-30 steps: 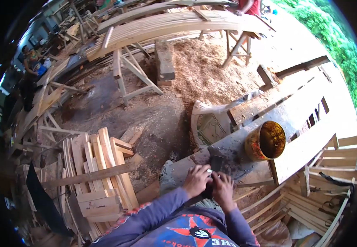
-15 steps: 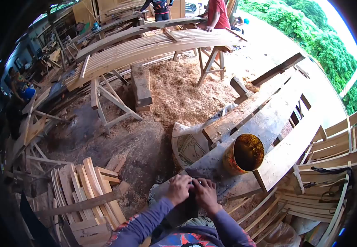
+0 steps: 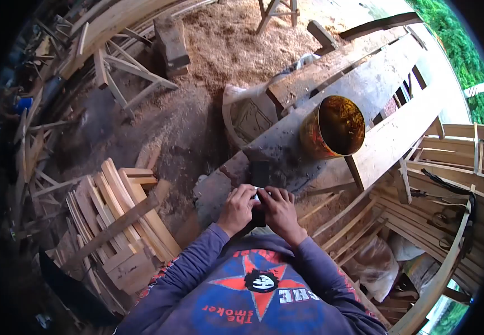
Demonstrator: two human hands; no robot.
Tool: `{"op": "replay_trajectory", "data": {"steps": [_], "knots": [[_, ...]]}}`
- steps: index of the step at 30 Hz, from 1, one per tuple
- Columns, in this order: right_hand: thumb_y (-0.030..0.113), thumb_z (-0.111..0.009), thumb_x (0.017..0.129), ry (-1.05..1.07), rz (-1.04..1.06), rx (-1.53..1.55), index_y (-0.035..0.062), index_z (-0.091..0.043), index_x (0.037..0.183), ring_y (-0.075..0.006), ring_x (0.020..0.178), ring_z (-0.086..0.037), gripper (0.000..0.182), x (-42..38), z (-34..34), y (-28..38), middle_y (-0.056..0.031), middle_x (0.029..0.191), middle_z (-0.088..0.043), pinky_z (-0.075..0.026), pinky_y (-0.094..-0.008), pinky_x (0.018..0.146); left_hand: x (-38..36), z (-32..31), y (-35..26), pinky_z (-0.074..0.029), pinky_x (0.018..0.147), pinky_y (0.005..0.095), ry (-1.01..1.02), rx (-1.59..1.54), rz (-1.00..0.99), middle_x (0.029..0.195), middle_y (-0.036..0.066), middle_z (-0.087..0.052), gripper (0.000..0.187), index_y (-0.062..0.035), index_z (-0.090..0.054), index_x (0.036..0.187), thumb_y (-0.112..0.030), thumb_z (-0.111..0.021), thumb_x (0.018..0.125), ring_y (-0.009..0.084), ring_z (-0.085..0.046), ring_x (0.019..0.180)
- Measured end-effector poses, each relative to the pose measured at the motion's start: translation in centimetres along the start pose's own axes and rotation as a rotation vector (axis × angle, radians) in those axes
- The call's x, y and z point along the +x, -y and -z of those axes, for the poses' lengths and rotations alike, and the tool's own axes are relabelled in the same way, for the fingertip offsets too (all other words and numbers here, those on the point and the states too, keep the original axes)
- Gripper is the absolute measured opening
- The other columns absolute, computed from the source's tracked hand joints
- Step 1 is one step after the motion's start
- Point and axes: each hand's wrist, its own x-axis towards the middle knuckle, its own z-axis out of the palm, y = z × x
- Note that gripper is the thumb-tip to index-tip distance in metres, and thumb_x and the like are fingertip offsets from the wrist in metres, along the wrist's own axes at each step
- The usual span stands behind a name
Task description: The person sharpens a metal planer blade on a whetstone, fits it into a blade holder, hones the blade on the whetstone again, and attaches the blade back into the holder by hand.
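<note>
My left hand (image 3: 237,210) and my right hand (image 3: 281,214) meet close in front of my chest, with fingers bent and closed. Between their fingertips is a small piece with a pale, shiny spot (image 3: 257,194); its kind is hidden by the fingers. Just beyond the fingertips, a dark flat rectangular block (image 3: 260,173) lies on the stained plank bench (image 3: 219,192). A rusty, orange-brown open can (image 3: 311,139) stands on the bench to the right of the hands, dark inside.
Stacked wooden strips (image 3: 113,195) lie at the left. A white printed sack (image 3: 247,114) sits beyond the bench, near sawdust (image 3: 219,50) on the floor. A trestle (image 3: 136,72) stands at the upper left. Curved slatted woodwork (image 3: 420,223) and plastic bags (image 3: 373,259) are at the right.
My view has tilted down, so my shirt shows and the people at the far table are out of frame. A shiny spot now shows between my fingers, and the dark block is uncovered.
</note>
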Motion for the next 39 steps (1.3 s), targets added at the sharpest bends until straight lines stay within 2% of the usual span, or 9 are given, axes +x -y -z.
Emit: {"op": "replay_trajectory", "data": {"steps": [14, 18, 24, 26, 28, 30, 33, 37, 39], "knots": [[0.026, -0.071, 0.094, -0.128, 0.036, -0.018, 0.0123, -0.067, 0.129, -0.035, 0.119, -0.059, 0.037, 5.8, 0.1, -0.8, -0.0106, 0.129, -0.064, -0.043, -0.0481, 0.101, 7.0, 1.5, 2.3, -0.056, 0.094, 0.0488, 0.073, 0.023, 0.03, 0.128, 0.024, -0.064, 0.029, 0.0025, -0.062, 0.121, -0.008, -0.066, 0.094, 0.0475, -0.066, 0.111], [0.032, -0.076, 0.09, 0.013, 0.017, 0.024, 0.0168, -0.067, 0.133, -0.0349, 0.126, -0.058, 0.047, 0.5, 0.3, -0.1, -0.0115, 0.133, -0.063, -0.042, -0.0502, 0.106, 0.0, 0.2, 0.4, -0.054, 0.1, 0.0509, 0.133, 0.003, 0.085, 0.133, 0.024, -0.064, 0.041, 0.0012, -0.06, 0.133, -0.009, -0.067, 0.093, 0.0467, -0.065, 0.119], [0.03, -0.075, 0.091, -0.092, 0.006, 0.062, 0.0164, -0.07, 0.128, -0.036, 0.12, -0.06, 0.04, 6.1, -0.6, -1.7, -0.0102, 0.131, -0.065, -0.043, -0.0511, 0.101, 6.4, 1.4, 2.4, -0.055, 0.09, 0.0513, 0.031, 0.014, -0.042, 0.121, 0.023, -0.063, 0.022, 0.0015, -0.06, 0.114, -0.011, -0.065, 0.096, 0.0466, -0.065, 0.11], [0.032, -0.075, 0.091, -0.016, 0.013, -0.029, 0.0167, -0.072, 0.126, -0.0353, 0.118, -0.061, 0.039, 2.6, -0.1, -0.5, -0.0089, 0.129, -0.066, -0.044, -0.0508, 0.101, 2.4, 0.8, 2.0, -0.056, 0.095, 0.049, 0.068, 0.039, -0.056, 0.129, 0.019, -0.062, 0.024, -0.001, -0.063, 0.116, -0.011, -0.068, 0.095, 0.0438, -0.066, 0.115], [0.033, -0.073, 0.094, -0.01, 0.062, 0.06, 0.0174, -0.068, 0.131, -0.0352, 0.12, -0.059, 0.041, 0.1, -0.7, -0.7, -0.0093, 0.128, -0.065, -0.044, -0.0517, 0.1, -0.6, 0.6, -0.5, -0.056, 0.097, 0.0502, 0.14, 0.006, 0.18, 0.131, 0.017, -0.063, 0.029, -0.0015, -0.063, 0.12, -0.011, -0.07, 0.094, 0.0436, -0.067, 0.115], [0.029, -0.071, 0.094, 0.005, 0.072, -0.051, 0.017, -0.067, 0.132, -0.0357, 0.12, -0.058, 0.04, 3.0, -0.2, -1.1, -0.01, 0.127, -0.065, -0.044, -0.05, 0.099, 1.9, -0.8, 2.4, -0.057, 0.086, 0.0525, -0.106, 0.082, -0.058, 0.126, 0.019, -0.063, 0.027, -0.0025, -0.061, 0.119, -0.012, -0.068, 0.095, 0.0478, -0.068, 0.106], [0.024, -0.07, 0.093, -0.07, 0.052, 0.059, 0.0145, -0.067, 0.13, -0.0354, 0.118, -0.059, 0.039, 5.7, 0.3, -0.8, -0.0115, 0.125, -0.066, -0.044, -0.0489, 0.099, 5.9, 1.7, 1.9, -0.055, 0.082, 0.0552, 0.027, 0.026, 0.007, 0.123, 0.02, -0.064, 0.023, -0.0008, -0.06, 0.119, -0.007, -0.064, 0.097, 0.0481, -0.067, 0.102], [0.031, -0.073, 0.092, -0.057, 0.102, 0.034, 0.0166, -0.069, 0.132, -0.0294, 0.119, -0.061, 0.042, 0.6, 0.2, -0.3, -0.0075, 0.124, -0.066, -0.044, -0.0494, 0.098, -0.5, 0.1, -0.5, -0.056, 0.091, 0.0561, 0.102, 0.012, 0.177, 0.132, 0.019, -0.063, 0.033, -0.0027, -0.062, 0.123, -0.012, -0.069, 0.092, 0.0469, -0.068, 0.109], [0.029, -0.076, 0.09, -0.052, 0.071, 0.033, 0.0173, -0.07, 0.131, -0.0302, 0.121, -0.061, 0.043, 3.9, 0.1, -1.3, -0.0075, 0.124, -0.067, -0.043, -0.047, 0.101, 3.2, 0.4, 1.5, -0.057, 0.087, 0.0547, 0.043, 0.088, 0.081, 0.127, 0.018, -0.065, 0.032, -0.0033, -0.06, 0.124, -0.013, -0.067, 0.095, 0.0471, -0.068, 0.107]]}}
